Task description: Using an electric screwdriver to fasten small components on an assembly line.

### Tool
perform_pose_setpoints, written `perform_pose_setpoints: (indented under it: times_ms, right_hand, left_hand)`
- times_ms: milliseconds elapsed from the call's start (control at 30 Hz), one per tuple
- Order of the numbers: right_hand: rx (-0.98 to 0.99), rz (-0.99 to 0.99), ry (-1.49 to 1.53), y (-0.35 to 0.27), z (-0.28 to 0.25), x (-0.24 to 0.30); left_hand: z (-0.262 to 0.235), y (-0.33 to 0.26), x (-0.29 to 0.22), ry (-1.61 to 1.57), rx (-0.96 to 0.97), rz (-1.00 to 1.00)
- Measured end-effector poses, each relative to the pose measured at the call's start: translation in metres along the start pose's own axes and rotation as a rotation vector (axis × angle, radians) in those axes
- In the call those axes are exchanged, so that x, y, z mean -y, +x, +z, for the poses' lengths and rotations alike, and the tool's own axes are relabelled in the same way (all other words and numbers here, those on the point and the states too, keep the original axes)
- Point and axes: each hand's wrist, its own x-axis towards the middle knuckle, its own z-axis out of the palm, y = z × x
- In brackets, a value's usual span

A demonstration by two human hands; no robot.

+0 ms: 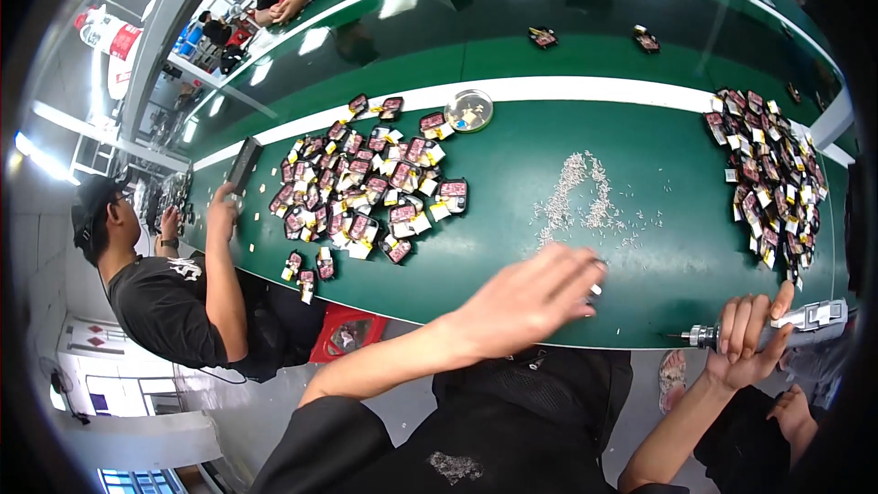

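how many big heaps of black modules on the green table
2: a left heap, left of the small silvery pieces, and a right heap, right of them. Others may be hidden behind the co-worker at far left.

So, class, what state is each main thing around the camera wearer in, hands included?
Grey cylindrical, metal-tipped driver tool: held, tip pointing left.
Bare right hand: closed around the tool.
Bare left hand: fingers bent, grip unclear.
Tiny slender silvery pieces: loose, scattered.
Left pile of black, pink-faced rectangular parts: heaped.
Right pile of similar black parts: heaped.
Shiny round shallow dish: uncovered, small pieces inside.
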Motion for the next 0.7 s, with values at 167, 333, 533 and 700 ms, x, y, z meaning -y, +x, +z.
perform_pose_setpoints:
  times_ms: [167,333,533,700]
  right_hand:
    - [-0.089,0.043,-0.034,-0.015,0.0,-0.011]
    - [-0.175,0.14,0.056,-0.012,0.007,-0.031]
    - [-0.289,0.154,0.097,-0.019,-0.004,-0.034]
    - [-0.284,0.158,0.152,-0.02,-0.005,-0.032]
  left_hand:
    - [-0.075,-0.065,0.084,0.529,-0.285,-0.429]
    - [-0.097,-0.083,0.094,0.918,-0.202,-0.55]
    - [-0.038,-0.013,0.059,0.327,-0.167,-0.258]
    - [-0.013,-0.005,0.057,0.243,-0.075,-0.221]
